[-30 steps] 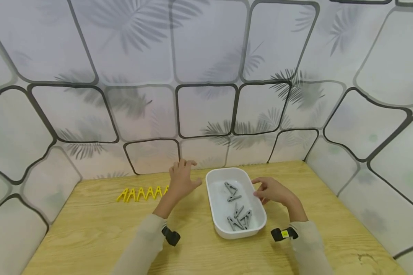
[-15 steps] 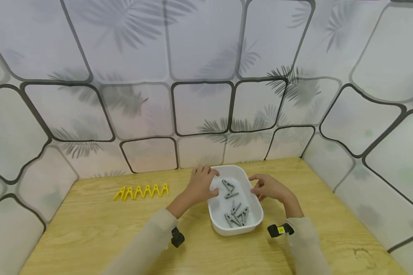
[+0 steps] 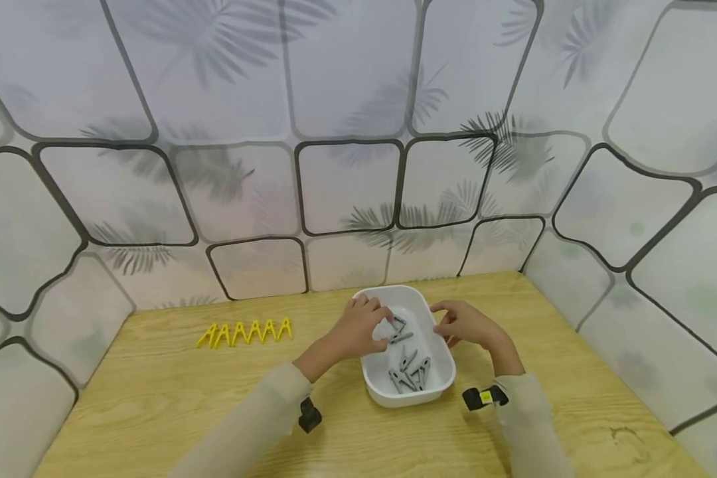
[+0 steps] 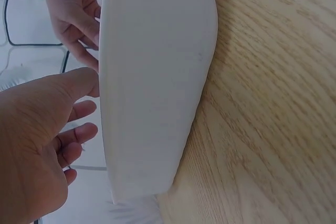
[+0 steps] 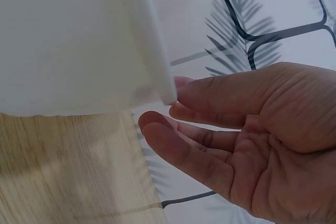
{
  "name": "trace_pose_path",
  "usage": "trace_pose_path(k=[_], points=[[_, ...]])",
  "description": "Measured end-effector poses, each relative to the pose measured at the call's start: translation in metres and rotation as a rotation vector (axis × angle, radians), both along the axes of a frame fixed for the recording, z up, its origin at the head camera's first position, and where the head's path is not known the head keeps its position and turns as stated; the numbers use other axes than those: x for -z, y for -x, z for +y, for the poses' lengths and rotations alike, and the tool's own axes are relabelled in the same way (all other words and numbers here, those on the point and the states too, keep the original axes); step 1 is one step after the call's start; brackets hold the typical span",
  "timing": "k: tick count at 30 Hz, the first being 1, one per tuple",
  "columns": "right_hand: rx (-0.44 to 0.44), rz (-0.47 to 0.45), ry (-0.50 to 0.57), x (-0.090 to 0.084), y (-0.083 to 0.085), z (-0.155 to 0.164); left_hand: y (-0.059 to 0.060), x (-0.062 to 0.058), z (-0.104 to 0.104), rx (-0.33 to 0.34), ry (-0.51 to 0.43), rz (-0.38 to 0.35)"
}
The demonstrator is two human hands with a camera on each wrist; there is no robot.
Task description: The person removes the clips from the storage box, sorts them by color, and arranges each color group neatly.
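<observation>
A white plastic basin (image 3: 409, 397) stands on the wooden table, with several grey clothespins (image 3: 417, 375) lying inside. My left hand (image 3: 358, 328) reaches over its left rim, fingers spread and loosely bent above the upper clothespins (image 3: 400, 336), with nothing between them. In the left wrist view, the left thumb (image 4: 79, 83) overlaps the rim edge. On the opposite side, my right hand (image 3: 469, 325) holds the basin's right rim, thumb at the edge and fingers (image 5: 168, 140) curved below it. Left of the basin, several yellow clothespins (image 3: 239, 334) stand in a row.
The wooden table (image 3: 155, 398) meets a patterned wall covering (image 3: 346, 186) at the back and both sides. Each wrist carries a small black camera, the left one (image 3: 309, 415) close to the basin's near left corner.
My left hand has moved right, from beside the yellow clothespins to over the basin, bringing the whole yellow row into sight. My right hand stays at the basin's right rim.
</observation>
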State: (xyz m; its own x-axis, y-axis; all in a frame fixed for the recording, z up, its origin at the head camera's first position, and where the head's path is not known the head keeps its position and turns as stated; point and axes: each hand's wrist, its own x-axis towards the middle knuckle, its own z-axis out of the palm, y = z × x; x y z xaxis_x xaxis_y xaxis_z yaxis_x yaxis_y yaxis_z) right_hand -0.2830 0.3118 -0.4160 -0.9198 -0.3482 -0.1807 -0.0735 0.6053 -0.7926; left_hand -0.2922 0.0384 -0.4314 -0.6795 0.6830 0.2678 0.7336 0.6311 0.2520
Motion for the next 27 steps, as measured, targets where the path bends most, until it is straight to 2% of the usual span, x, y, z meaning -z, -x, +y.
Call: trace_pose_path(k=[4,10,18,27], points=[[0.001,-0.004,0.004,0.002,0.0,0.001,-0.002,0.002,0.002,0.057,0.01,0.0],[0.012,0.003,-0.011,0.006,0.002,0.002,-0.008,-0.001,0.008,0.113,0.057,-0.049],[0.031,-0.01,-0.01,0.007,0.0,0.002,-0.013,0.0,0.014,0.147,0.117,-0.12],[0.025,0.007,-0.026,0.005,0.002,0.001,-0.017,-0.002,0.017,0.158,0.23,-0.137]])
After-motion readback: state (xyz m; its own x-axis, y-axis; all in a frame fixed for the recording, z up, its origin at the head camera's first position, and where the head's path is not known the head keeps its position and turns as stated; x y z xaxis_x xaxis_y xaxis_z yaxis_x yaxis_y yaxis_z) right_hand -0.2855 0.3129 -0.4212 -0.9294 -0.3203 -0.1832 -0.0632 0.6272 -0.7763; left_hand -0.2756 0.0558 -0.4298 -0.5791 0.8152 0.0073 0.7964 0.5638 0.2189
